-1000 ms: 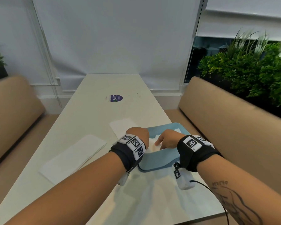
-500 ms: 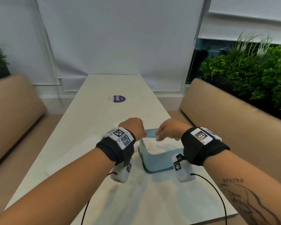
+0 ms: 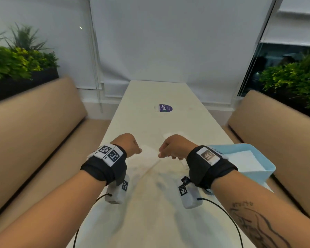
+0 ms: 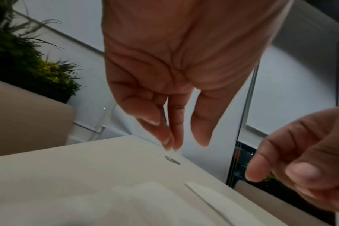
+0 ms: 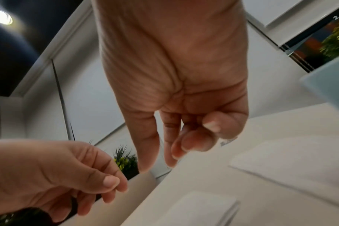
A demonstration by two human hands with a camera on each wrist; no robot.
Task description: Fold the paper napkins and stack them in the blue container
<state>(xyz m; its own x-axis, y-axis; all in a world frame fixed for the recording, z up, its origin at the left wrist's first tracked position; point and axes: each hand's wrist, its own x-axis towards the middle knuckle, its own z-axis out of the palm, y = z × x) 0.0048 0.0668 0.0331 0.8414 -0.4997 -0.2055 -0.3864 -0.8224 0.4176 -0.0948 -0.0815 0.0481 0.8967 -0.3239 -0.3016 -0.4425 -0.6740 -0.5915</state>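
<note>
Blue container [image 3: 266, 162] blocks right edge of table [image 3: 150, 126].

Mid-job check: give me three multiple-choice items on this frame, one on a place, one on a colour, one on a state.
1. The blue container lies: A) beside the plants B) right of the right hand C) on the floor.
2. The round sticker is: A) red B) purple C) yellow.
3. The left hand and right hand hold: A) one napkin B) the container C) nothing.
Answers: B, the head view shows it to that hand's right; B, the sticker reads purple; C, both wrist views show nothing held.
</note>
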